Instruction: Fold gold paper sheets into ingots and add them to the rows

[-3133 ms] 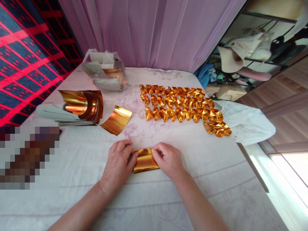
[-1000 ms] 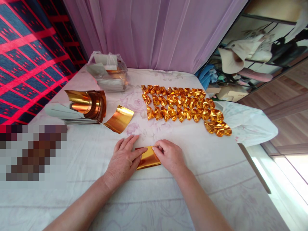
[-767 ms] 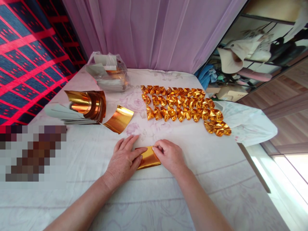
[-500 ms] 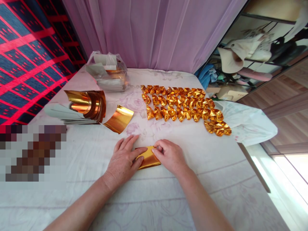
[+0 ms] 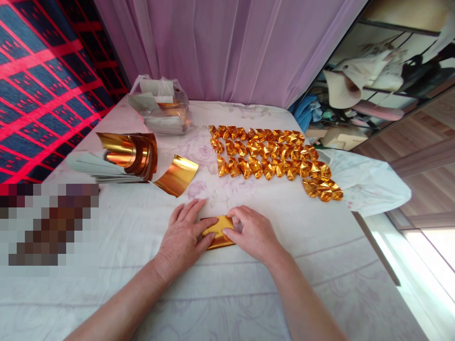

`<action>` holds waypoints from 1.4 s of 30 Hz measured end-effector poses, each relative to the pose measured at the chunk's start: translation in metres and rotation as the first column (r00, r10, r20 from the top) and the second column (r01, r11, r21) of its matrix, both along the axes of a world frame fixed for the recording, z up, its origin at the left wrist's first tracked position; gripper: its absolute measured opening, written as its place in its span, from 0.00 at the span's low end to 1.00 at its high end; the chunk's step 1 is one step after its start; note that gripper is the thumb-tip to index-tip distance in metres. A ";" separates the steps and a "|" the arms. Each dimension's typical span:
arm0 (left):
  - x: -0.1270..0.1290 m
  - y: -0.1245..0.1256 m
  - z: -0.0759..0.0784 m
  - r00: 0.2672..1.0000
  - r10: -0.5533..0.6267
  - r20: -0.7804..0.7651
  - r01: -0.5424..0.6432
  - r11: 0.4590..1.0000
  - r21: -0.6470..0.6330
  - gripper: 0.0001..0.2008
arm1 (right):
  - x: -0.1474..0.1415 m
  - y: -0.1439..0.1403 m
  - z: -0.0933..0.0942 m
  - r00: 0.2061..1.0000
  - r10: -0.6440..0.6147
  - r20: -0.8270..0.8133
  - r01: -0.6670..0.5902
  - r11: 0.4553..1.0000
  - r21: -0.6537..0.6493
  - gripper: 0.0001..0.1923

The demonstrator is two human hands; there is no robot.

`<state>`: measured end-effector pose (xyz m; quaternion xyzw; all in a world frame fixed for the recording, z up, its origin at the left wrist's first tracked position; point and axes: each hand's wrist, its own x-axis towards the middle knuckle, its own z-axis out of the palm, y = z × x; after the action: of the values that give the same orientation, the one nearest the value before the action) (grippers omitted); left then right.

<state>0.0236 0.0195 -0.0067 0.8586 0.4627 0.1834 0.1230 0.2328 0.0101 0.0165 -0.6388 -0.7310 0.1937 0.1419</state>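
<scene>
A folded sheet of gold foil paper (image 5: 219,232) lies flat on the cloth in front of me. My left hand (image 5: 185,232) rests on its left end with fingers spread, thumb and index finger pressing the foil down. At the right end, my right hand (image 5: 250,232) has curled fingers, its thumb on top of the foil and its index finger at the far edge. Beyond my left hand lies a loose gold sheet (image 5: 177,175). Farther left stands a curved stack of gold foil sheets (image 5: 140,154) with pale backs.
Rows of folded gold foil pieces (image 5: 268,168) stand at the back right beside a white plastic bag (image 5: 377,182). A clear bag of paper sheets (image 5: 161,111) sits at the back left, before a purple curtain (image 5: 220,52). Shelves (image 5: 387,90) with hats are on the right.
My right thumb has slid slightly left and down across the foil, opening away from the index finger. My left hand keeps its place on the paper.
</scene>
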 end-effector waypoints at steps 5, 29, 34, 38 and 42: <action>0.000 0.000 0.000 1.000 -0.005 0.005 0.005 1.000 0.009 0.15 | 0.001 -0.001 0.001 1.000 0.025 0.011 -0.024 1.000 -0.018 0.14; -0.002 0.001 0.002 0.998 -0.027 -0.050 0.025 0.999 -0.035 0.20 | -0.002 -0.005 0.017 0.992 0.109 0.065 -0.099 0.985 -0.139 0.22; -0.001 0.001 0.002 0.998 -0.026 -0.053 0.024 0.999 -0.042 0.21 | 0.000 -0.005 0.018 0.990 0.119 0.070 -0.106 0.981 -0.163 0.22; -0.001 0.002 0.003 0.998 -0.023 -0.057 0.020 0.999 -0.051 0.21 | 0.004 -0.003 0.021 0.986 0.161 0.031 -0.152 0.968 -0.200 0.23; -0.001 0.002 0.003 0.998 -0.021 -0.056 0.017 0.998 -0.055 0.21 | 0.006 -0.003 0.023 0.983 0.182 0.015 -0.175 0.961 -0.214 0.24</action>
<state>0.0224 0.0211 -0.0040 0.8642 0.4626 0.1451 0.1347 0.2390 0.0076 0.0397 -0.5849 -0.7632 0.2713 0.0425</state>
